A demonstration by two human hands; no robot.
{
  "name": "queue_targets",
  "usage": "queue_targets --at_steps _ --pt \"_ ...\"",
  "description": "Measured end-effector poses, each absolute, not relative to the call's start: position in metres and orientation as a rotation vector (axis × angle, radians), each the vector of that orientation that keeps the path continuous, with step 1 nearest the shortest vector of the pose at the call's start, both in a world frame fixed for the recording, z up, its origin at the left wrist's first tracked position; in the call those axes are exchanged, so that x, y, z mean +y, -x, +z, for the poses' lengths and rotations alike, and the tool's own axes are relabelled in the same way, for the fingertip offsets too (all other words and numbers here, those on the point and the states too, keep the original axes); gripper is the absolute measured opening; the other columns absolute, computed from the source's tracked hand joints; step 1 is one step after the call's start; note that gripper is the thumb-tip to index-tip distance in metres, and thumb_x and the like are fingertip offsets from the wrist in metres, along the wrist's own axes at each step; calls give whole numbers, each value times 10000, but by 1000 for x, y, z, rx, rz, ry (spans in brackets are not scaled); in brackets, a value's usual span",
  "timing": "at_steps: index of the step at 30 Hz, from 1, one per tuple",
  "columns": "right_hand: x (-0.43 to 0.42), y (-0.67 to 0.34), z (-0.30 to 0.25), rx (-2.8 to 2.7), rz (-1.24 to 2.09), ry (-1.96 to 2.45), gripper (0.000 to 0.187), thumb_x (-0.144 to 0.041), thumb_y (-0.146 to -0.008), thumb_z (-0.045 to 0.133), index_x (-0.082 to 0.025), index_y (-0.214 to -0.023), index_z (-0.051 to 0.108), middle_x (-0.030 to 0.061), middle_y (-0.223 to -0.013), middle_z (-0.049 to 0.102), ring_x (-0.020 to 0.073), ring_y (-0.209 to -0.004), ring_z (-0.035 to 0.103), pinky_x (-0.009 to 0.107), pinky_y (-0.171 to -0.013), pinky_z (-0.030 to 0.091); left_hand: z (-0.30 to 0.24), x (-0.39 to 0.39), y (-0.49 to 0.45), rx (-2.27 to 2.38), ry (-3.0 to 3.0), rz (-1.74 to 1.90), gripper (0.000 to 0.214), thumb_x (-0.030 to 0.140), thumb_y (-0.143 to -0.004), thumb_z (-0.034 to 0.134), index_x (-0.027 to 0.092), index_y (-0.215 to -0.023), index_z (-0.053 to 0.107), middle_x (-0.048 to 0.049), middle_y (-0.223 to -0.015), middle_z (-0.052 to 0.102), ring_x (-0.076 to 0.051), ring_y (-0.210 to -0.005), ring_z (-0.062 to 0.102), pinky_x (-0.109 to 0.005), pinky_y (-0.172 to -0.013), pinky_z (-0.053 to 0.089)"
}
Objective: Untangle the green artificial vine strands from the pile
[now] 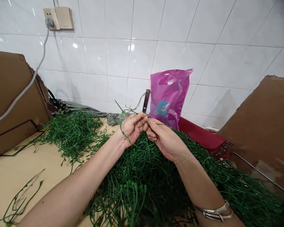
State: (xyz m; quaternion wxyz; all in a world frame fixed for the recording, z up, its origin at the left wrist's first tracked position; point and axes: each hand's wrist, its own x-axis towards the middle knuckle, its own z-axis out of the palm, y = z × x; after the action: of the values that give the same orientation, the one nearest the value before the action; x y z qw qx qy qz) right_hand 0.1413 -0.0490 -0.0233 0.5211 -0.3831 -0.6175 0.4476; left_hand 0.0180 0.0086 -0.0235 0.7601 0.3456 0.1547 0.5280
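My left hand [134,127] and my right hand [162,136] meet fingertip to fingertip at the middle of the view. Pinched in the left fingers is a thin green artificial plant stem [121,121], its branching end looping over the back of that hand. A piece of green stem also shows between my right thumb and fingers; whether it is the same stem is hidden by the fingers. Below both hands spreads a large heap of similar green stems [146,160]. Another pile of stems [73,132] lies to the left.
Cardboard boxes stand at left [11,85] and right [269,126]. A purple plastic bag [169,97] and a red bag [201,134] sit at the back against the tiled wall [118,56]. A grey cable [33,78] hangs from the socket. Loose stems [20,201] lie front left.
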Motion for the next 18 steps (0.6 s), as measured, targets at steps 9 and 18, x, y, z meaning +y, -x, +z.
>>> queue_targets --at_steps 9,18 --pt "-59 -150 -13 -1703 1025 969 370 -496 -941 519 -212 -713 582 -45 -645 389 126 -579 317 295 -568 280 -22 8 -10 259 -802 1074 287 135 -949 608 147 -688 489 87 -625 540 44 -342 291 -102 -536 506" --pt "-74 -223 5 -1970 347 1682 317 -398 -717 735 -240 -988 778 72 -1020 774 295 -946 694 436 -862 513 7 -1 11 339 -964 1232 227 233 -855 746 175 -750 554 79 -630 619 30 -360 330 -210 -643 564"
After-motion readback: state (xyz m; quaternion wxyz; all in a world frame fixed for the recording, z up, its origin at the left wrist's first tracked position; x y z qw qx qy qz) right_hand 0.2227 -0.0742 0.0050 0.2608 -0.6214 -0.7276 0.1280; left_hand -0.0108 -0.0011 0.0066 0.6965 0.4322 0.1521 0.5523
